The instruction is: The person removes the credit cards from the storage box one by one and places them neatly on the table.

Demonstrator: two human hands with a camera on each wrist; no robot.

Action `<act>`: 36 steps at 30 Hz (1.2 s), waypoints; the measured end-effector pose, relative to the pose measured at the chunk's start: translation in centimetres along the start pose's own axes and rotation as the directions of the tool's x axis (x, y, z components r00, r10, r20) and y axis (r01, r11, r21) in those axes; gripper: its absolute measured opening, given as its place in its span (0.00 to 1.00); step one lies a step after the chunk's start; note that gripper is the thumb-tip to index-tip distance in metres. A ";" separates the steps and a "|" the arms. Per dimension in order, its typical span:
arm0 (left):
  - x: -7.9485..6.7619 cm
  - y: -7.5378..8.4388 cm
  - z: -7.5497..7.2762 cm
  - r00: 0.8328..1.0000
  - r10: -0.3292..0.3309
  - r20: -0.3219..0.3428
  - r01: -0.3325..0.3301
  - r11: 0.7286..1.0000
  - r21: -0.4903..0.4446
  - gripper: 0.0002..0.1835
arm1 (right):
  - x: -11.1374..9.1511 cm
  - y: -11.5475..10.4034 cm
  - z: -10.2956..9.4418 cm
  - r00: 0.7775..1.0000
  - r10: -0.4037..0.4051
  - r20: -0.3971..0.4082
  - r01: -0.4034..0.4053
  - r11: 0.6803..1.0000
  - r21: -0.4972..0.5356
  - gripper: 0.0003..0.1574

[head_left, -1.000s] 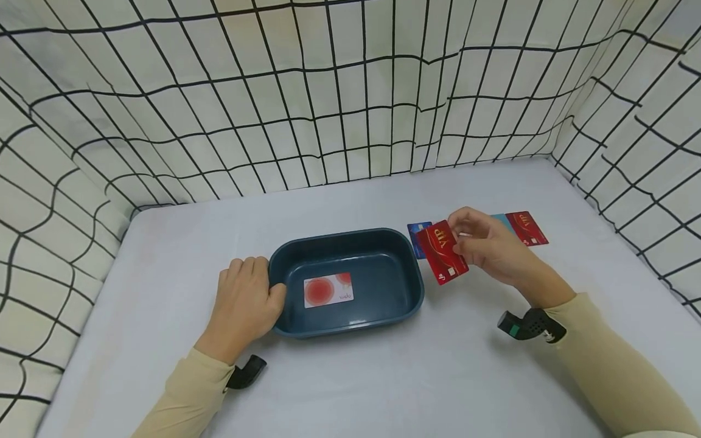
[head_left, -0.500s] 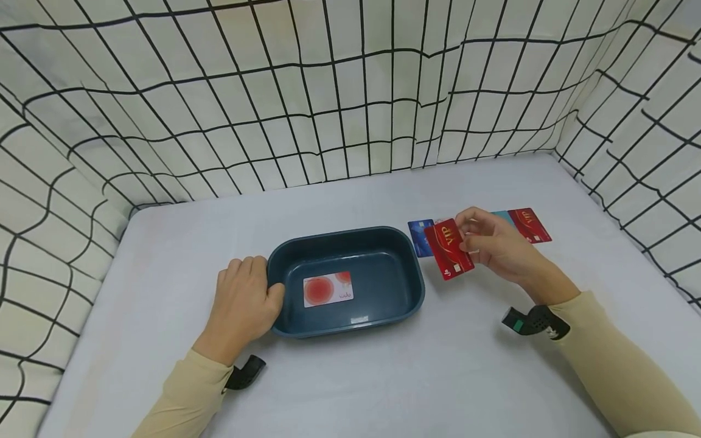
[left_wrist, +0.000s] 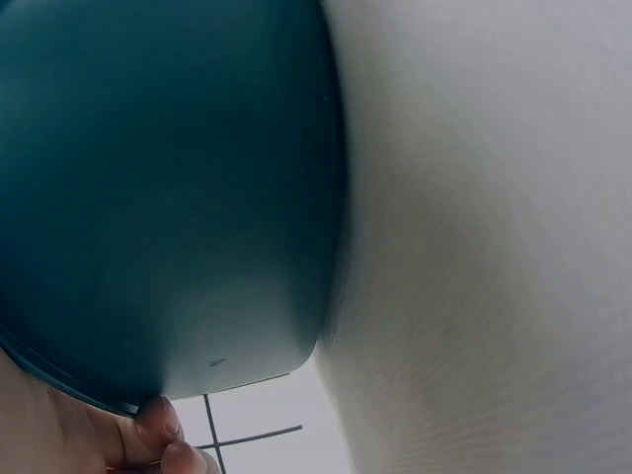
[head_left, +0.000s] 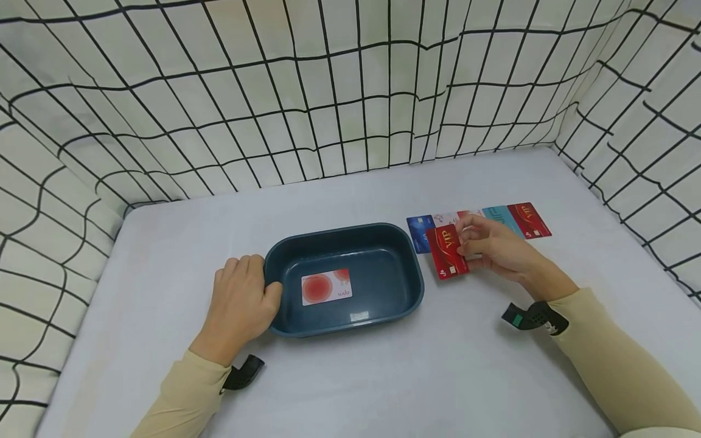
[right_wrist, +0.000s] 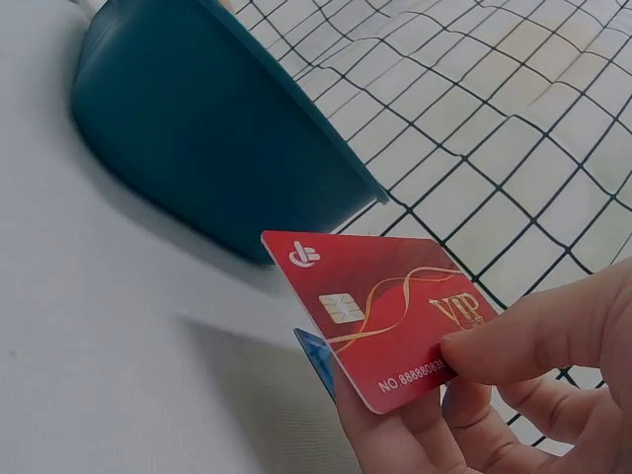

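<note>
In the head view my left hand (head_left: 239, 301) grips the left end of a dark blue-green oblong plastic tub (head_left: 344, 332), thumb over the rim. Fingertips (left_wrist: 158, 420) show at that rim in the left wrist view, beside the tub's outer wall (left_wrist: 178, 197). A white card with red circles (head_left: 327, 287) lies flat inside the tub. Right of the tub, my right hand (head_left: 501, 252) pinches a red VIP card (head_left: 448, 250) by one end between thumb and fingers. The right wrist view shows the red card's (right_wrist: 385, 316) chip and gold lettering, held tilted above the table.
Behind the held card, several cards lie in a row: a blue card (head_left: 420, 234), a white-pink card (head_left: 445, 217), a teal card (head_left: 501, 218) and another red VIP card (head_left: 529, 220). Black grid netting (head_left: 339, 97) over white walls bounds the white table (head_left: 383, 383).
The red card has shifted slightly right and turned more upright in the head view, uncovering more of the blue card and the row behind. My left hand stays on the tub.
</note>
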State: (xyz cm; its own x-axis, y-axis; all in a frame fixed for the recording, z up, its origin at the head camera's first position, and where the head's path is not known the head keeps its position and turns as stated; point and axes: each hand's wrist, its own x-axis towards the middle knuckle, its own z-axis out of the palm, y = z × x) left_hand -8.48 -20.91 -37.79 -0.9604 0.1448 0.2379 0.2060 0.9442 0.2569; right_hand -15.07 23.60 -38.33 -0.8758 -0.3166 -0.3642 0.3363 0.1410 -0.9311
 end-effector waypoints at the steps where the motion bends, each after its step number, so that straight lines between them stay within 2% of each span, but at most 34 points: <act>1: 0.0 0.0 0.0 1.000 -0.001 0.000 0.001 1.000 -0.001 0.09 | 0.0 0.1 0.0 1.000 0.004 -0.001 -0.004 1.000 0.000 0.15; 9: 0.1 0.1 0.0 1.000 -0.007 0.006 0.007 1.000 -0.008 0.09 | 0.2 0.3 0.0 1.000 0.029 -0.001 -0.029 1.000 -0.005 0.16; 17: 0.1 0.1 0.0 1.000 -0.014 0.013 0.014 1.000 -0.016 0.10 | 0.2 0.4 0.4 1.000 0.023 -0.004 -0.023 0.994 -0.109 0.17; 26: 0.1 0.1 0.1 1.000 -0.015 0.018 0.015 1.000 -0.025 0.10 | 0.4 0.7 0.9 0.999 0.025 0.023 -0.023 0.993 -0.116 0.17; 36: 0.1 0.1 0.2 1.000 -0.016 0.015 0.016 0.999 -0.040 0.10 | 0.6 0.9 0.9 0.999 0.054 0.009 -0.052 0.986 -0.160 0.19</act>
State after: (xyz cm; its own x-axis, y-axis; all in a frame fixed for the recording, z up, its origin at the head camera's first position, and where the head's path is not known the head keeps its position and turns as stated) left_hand -8.62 -20.77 -37.91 -0.9662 0.1342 0.2202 0.1976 0.9340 0.2976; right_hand -14.98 22.70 -39.41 -0.8534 -0.3167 -0.4139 0.3212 0.3058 -0.8963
